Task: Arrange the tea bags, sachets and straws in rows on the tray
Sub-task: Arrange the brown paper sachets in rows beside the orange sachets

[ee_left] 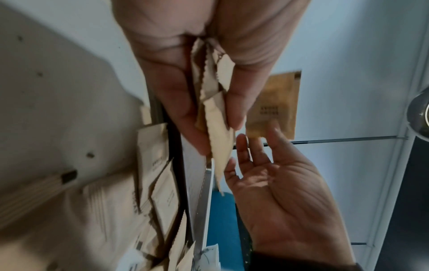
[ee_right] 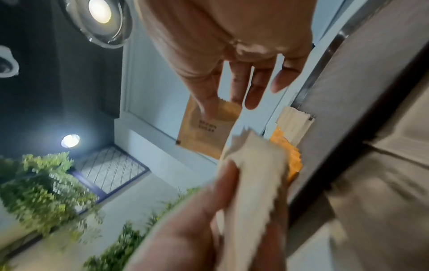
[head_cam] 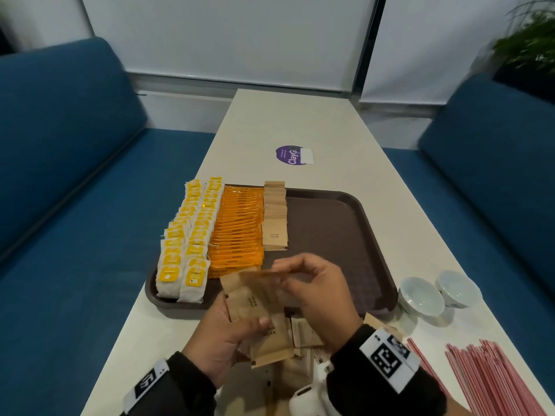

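Note:
On the brown tray (head_cam: 330, 235) lie two rows of yellow-tagged tea bags (head_cam: 186, 235), a row of orange sachets (head_cam: 237, 229) and a shorter row of brown sugar sachets (head_cam: 274, 217). Above the tray's near edge, my left hand (head_cam: 237, 325) grips a fanned stack of brown sugar sachets (head_cam: 249, 301). My right hand (head_cam: 285, 274) pinches a single brown sachet (head_cam: 258, 276) just over the stack. The left wrist view shows the stack (ee_left: 213, 113) and the single sachet (ee_left: 274, 102). In the right wrist view the single sachet (ee_right: 204, 132) hangs from my thumb and finger.
More loose brown sachets (head_cam: 303, 331) lie on the table under my hands. Red-striped straws (head_cam: 492, 379) are piled at the near right, beside two white bowls (head_cam: 420, 295). A purple sticker (head_cam: 289, 155) sits beyond the tray. Blue sofas flank the table.

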`<state>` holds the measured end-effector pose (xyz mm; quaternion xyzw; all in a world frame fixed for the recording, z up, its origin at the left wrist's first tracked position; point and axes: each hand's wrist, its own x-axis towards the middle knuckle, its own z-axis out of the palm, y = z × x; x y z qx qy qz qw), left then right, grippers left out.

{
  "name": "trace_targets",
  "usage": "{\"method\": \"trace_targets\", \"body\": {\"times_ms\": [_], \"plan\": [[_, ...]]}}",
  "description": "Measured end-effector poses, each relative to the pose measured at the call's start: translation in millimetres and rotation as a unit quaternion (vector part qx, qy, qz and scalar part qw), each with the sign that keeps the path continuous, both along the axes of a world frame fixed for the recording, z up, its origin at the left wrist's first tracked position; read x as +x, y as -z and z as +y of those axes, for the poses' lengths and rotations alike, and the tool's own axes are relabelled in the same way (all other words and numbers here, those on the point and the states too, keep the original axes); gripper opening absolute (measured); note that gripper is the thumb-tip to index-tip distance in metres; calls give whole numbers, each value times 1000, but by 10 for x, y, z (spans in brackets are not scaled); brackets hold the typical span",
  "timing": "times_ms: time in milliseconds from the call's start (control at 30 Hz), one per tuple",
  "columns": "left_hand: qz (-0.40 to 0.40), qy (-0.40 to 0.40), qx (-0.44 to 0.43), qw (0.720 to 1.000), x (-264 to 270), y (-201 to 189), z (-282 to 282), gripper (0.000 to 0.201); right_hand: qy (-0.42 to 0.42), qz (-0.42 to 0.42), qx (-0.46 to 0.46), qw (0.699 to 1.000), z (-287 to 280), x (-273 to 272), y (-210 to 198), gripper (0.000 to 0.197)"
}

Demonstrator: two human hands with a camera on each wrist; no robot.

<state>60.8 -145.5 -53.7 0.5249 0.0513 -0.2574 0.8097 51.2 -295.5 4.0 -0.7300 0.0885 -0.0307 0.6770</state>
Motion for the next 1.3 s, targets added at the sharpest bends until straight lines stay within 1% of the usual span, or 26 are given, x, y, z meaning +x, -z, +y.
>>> {"method": "trace_targets", "body": {"times_ms": [100, 133, 167, 233, 300, 367, 433, 500, 567, 667, 767, 833, 900, 1033, 1100, 1167, 1200, 1267, 1300], "plan": [[5, -5, -2, 1000, 42, -16, 58, 63, 31, 6, 12, 999, -148, 200, -156, 5], [9, -6, -1, 1000, 50, -21, 78, 63, 31, 16, 10, 999, -224, 298, -201, 2], [13, -7, 3, 1000, 56, -24, 92, 62, 23, 26, -10, 999, -295, 406, -238, 2], [17, -12, 9, 1000, 52, -10, 124, 62, 2, 29, -115, 993, -434, 654, -248, 11], [24, -17, 9, 1000, 39, 3, 141, 60, -27, 41, -242, 969, -538, 916, -203, 20], [30, -15, 7, 999, 24, 13, 153, 61, -72, 93, -319, 941, -562, 1125, -138, 20], [34, -11, 8, 999, 15, 16, 165, 62, -114, 156, -333, 923, -530, 1265, -56, 21], [41, -13, 12, 999, 20, 18, 182, 62, -136, 198, -323, 915, -463, 1355, 25, 29], [49, -22, 11, 998, 29, 24, 202, 61, -140, 206, -341, 906, -395, 1432, 93, 36], [54, -31, 16, 998, 24, 48, 233, 64, -125, 202, -384, 892, -322, 1529, 132, 41], [51, -38, 17, 998, 15, 60, 226, 63, -123, 211, -437, 866, -272, 1585, 124, 47], [50, -36, 14, 998, 16, 46, 208, 63, -126, 221, -453, 855, -262, 1625, 134, 50], [47, -35, 11, 998, 15, 39, 190, 63, -127, 229, -444, 857, -254, 1658, 159, 53], [40, -41, 3, 998, 14, 26, 141, 63, -127, 247, -411, 868, -225, 1715, 240, 52], [32, -43, -3, 999, 15, 15, 121, 63, -110, 257, -393, 876, -237, 1727, 236, 53], [26, -37, -4, 999, 14, 0, 120, 58, -92, 236, -371, 893, -274, 1707, 182, 52], [24, -34, -5, 999, 13, -17, 122, 55, -91, 211, -362, 903, -294, 1674, 132, 47], [18, -24, -8, 1000, 13, -51, 121, 50, -126, 164, -345, 916, -301, 1483, -37, 33], [15, -22, -10, 1000, 12, -63, 112, 48, -159, 154, -331, 917, -292, 1340, -131, 30]]}}
